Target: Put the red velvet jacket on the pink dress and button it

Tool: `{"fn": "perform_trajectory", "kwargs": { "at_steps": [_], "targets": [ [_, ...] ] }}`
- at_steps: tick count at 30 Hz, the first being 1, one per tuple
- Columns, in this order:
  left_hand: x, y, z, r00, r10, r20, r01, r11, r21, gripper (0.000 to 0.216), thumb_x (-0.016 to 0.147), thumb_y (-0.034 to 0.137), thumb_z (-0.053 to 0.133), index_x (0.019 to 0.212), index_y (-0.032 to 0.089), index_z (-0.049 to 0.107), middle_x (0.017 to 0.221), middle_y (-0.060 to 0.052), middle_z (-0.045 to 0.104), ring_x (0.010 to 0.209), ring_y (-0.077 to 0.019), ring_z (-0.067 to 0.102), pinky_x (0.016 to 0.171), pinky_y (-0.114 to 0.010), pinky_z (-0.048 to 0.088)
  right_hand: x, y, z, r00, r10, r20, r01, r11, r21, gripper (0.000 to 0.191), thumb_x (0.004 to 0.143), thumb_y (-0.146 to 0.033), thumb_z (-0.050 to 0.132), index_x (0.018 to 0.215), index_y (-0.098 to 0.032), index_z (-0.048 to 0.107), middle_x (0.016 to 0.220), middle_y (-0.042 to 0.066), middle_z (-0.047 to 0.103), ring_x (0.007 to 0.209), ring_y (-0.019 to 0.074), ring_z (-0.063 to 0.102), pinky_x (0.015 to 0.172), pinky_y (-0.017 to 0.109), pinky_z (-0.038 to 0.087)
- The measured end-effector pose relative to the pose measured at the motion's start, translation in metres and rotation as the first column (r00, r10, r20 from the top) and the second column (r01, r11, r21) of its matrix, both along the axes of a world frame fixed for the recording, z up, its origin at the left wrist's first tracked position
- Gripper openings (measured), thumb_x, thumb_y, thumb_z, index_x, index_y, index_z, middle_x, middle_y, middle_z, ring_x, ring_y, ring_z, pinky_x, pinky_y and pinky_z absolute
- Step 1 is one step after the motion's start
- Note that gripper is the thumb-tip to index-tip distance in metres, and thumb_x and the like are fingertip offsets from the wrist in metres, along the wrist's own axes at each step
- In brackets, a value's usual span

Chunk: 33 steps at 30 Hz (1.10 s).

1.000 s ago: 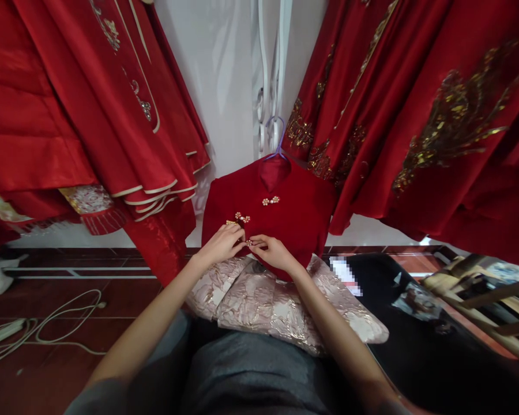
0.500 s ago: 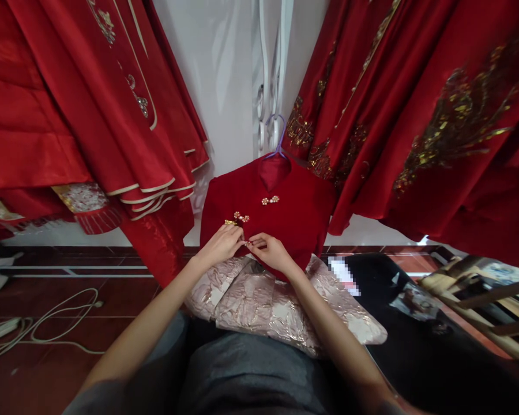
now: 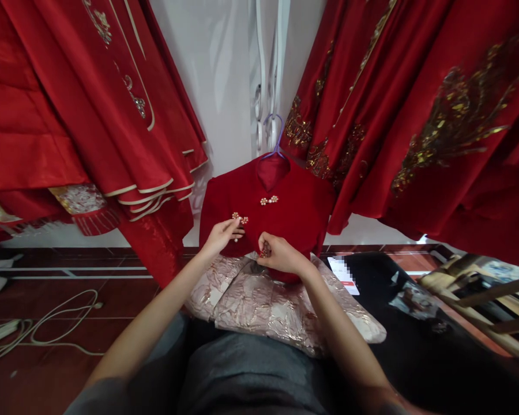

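A red jacket (image 3: 237, 193) on a purple hanger (image 3: 279, 138) is in front of me, with a beaded flower clasp (image 3: 269, 200) high on its front. Lower on the left lies another beaded clasp (image 3: 239, 218). My left hand (image 3: 224, 235) reaches over the jacket, fingers partly apart, fingertips at that lower clasp; a small pearl bead (image 3: 236, 240) shows just beneath them. To its right, my right hand (image 3: 280, 253) is closed, its curled fingers around a small beaded ornament (image 3: 264, 249), partly hidden by them.
A pink brocade cloth (image 3: 259, 305) lies across my lap beneath the jacket. Red garments (image 3: 151, 132) hang left, and embroidered red garments (image 3: 372, 144) hang right. A black surface (image 3: 432, 357) carries a white label (image 3: 343, 275) and a plastic bag (image 3: 415, 301). Cables (image 3: 64, 323) lie on the floor.
My hands have moved apart from where their fingertips met. The left has gone slightly up and left to the lower clasp; the right has drawn right and curled around a beaded ornament.
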<state>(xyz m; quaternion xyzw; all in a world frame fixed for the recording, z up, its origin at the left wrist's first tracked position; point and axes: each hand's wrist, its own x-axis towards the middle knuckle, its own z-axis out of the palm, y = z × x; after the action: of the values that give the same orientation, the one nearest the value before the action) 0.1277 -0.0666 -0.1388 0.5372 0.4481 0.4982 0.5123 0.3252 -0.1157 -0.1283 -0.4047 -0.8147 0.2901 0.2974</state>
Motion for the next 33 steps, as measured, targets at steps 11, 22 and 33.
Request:
{"fn": "perform_trajectory", "kwargs": {
  "at_steps": [11, 22, 33],
  "targets": [
    [0.015, 0.001, 0.002, 0.845, 0.178, 0.505, -0.018, 0.952, -0.304, 0.007, 0.078, 0.009, 0.064, 0.079, 0.012, 0.07, 0.095, -0.009, 0.073, 0.092, -0.0138, 0.067, 0.093, -0.026, 0.05, 0.001, -0.001, 0.003, 0.999, 0.05, -0.014, -0.05, 0.999, -0.021, 0.023, 0.067, -0.012, 0.06, 0.076, -0.021, 0.041, 0.069, -0.005, 0.047, 0.062, 0.0108, 0.044, 0.059, 0.022, 0.032],
    [0.034, 0.007, 0.006, 0.921, 0.224, 0.318, -0.151, 0.96, -0.237, 0.017, 0.07, 0.03, 0.072, 0.071, 0.014, 0.067, 0.078, -0.006, 0.071, 0.067, -0.0113, 0.062, 0.068, -0.024, 0.05, 0.002, -0.002, 0.004, 0.998, 0.07, -0.002, -0.07, 0.997, -0.021, 0.023, 0.068, -0.012, 0.061, 0.077, -0.021, 0.041, 0.068, -0.005, 0.047, 0.062, 0.0105, 0.045, 0.059, 0.022, 0.033],
    [0.076, 0.027, 0.059, 0.627, 0.353, -0.694, 0.244, 0.757, 0.606, 0.022, 0.091, 0.028, 0.05, 0.106, 0.021, 0.064, 0.096, -0.009, 0.058, 0.097, -0.0233, 0.053, 0.08, -0.033, 0.046, 0.043, -0.018, 0.035, 0.977, 0.115, 0.178, -0.084, 0.982, -0.17, 0.022, 0.067, -0.011, 0.061, 0.073, -0.021, 0.041, 0.063, -0.006, 0.046, 0.057, 0.0094, 0.04, 0.054, 0.023, 0.031]
  ]
}}
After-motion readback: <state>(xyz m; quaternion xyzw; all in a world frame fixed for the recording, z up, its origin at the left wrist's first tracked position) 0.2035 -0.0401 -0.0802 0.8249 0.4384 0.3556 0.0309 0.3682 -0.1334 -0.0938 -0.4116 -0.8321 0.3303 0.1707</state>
